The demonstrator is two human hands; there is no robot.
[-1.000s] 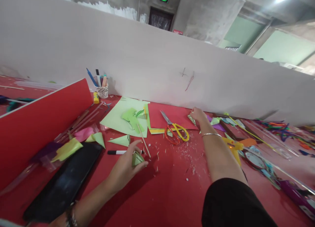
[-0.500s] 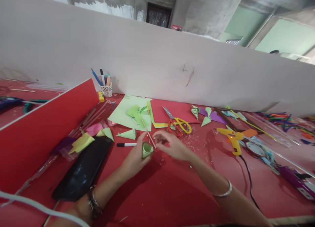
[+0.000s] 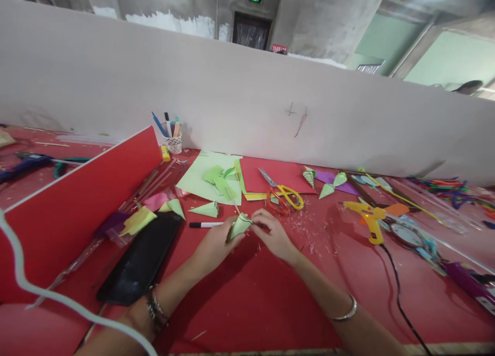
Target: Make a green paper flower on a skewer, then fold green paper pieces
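Note:
Over the middle of the red table, my left hand (image 3: 215, 242) is closed around a light green paper cone (image 3: 241, 225) with dark lines on it. The fingertips of my right hand (image 3: 274, 234) are pinched at the cone's right edge. A thin wooden stick (image 3: 234, 200) lies just behind the cone, its near end hidden by it. Left of the cone are a black-and-white marker (image 3: 204, 225) and another green paper cone (image 3: 204, 209). Scissors (image 3: 281, 191) with orange and yellow handles rest beyond my right hand, partly on the red paper (image 3: 278, 173).
A yellow glue gun (image 3: 367, 218) with a black cord lies to the right. Left are a black tray-like object (image 3: 141, 260), paper scraps and a red upright board (image 3: 85, 191). A pen cup (image 3: 174, 141) stands by the white partition (image 3: 240, 98). A white cable crosses the lower left.
The cone in my left hand has turned and risen slightly. My right fingers, apart from it before, now meet its edge. The view has shifted a little to the left.

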